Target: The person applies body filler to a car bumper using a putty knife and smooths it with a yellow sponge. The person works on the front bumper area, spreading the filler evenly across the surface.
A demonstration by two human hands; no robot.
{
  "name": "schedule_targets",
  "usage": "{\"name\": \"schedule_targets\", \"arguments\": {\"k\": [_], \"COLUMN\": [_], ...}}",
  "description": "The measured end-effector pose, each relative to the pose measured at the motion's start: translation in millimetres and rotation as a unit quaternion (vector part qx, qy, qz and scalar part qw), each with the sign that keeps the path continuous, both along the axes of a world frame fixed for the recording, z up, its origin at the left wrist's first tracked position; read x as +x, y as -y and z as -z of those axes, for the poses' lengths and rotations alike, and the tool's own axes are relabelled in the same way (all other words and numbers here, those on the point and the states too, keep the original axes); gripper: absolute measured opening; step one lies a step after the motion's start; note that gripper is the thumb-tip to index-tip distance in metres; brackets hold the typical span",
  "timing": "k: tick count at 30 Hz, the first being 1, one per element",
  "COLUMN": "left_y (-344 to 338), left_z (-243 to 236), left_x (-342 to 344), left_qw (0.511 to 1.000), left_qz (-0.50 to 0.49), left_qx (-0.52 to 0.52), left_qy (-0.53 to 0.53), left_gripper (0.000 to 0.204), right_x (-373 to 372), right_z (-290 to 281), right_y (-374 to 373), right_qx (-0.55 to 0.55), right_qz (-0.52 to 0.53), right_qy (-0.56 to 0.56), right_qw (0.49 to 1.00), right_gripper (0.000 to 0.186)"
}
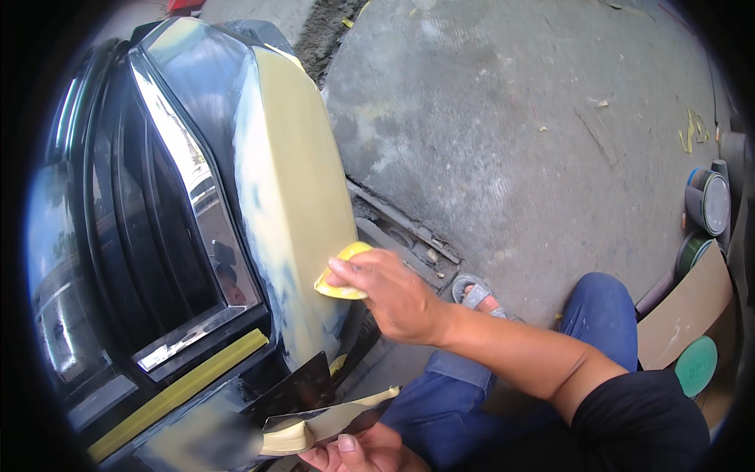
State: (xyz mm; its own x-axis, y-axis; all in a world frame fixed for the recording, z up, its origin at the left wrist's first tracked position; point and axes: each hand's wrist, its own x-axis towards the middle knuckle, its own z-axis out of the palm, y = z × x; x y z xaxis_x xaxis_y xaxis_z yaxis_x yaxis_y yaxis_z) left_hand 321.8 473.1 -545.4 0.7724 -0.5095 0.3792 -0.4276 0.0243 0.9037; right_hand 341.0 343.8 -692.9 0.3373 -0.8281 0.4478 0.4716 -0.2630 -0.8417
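My right hand (393,295) grips a small yellow spreader (340,275) and presses its edge against the pale yellow filler patch (295,189) on a black car body panel (197,94). At the bottom edge my left hand (358,452) holds a dark flat board (295,401) loaded with a lump of cream-coloured filler (287,440). The board sits just below the panel, close to my right wrist. My knee in blue trousers (605,315) is to the right.
A glossy lamp or glass section (157,236) with chrome trim sits left of the patch, with a strip of yellow masking tape (181,389) beneath it. Grey concrete floor (511,141) spreads to the right. Paint cans (708,200) and cardboard (684,307) stand at the right edge.
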Motion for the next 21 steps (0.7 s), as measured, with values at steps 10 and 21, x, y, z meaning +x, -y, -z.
{"name": "schedule_targets", "arguments": {"k": [10,21], "left_y": [-15.1,-10.4], "left_z": [-4.4,-11.5], "left_x": [-2.4,-8.6], "left_qw": [1.0,0.999], "left_qz": [-0.01,-0.015], "left_qx": [-0.01,-0.025], "left_qy": [-0.004,-0.033], "left_gripper": [0.075,0.072], "right_x": [-23.9,-16.8], "right_z": [19.5,-16.5], "right_y": [-27.4,101.8], "right_qx": [0.087,0.193], "right_qz": [-0.082,-0.12], "right_qy": [-0.03,0.003], "right_qw": [0.992,0.974], "right_gripper": [0.057,0.048]}}
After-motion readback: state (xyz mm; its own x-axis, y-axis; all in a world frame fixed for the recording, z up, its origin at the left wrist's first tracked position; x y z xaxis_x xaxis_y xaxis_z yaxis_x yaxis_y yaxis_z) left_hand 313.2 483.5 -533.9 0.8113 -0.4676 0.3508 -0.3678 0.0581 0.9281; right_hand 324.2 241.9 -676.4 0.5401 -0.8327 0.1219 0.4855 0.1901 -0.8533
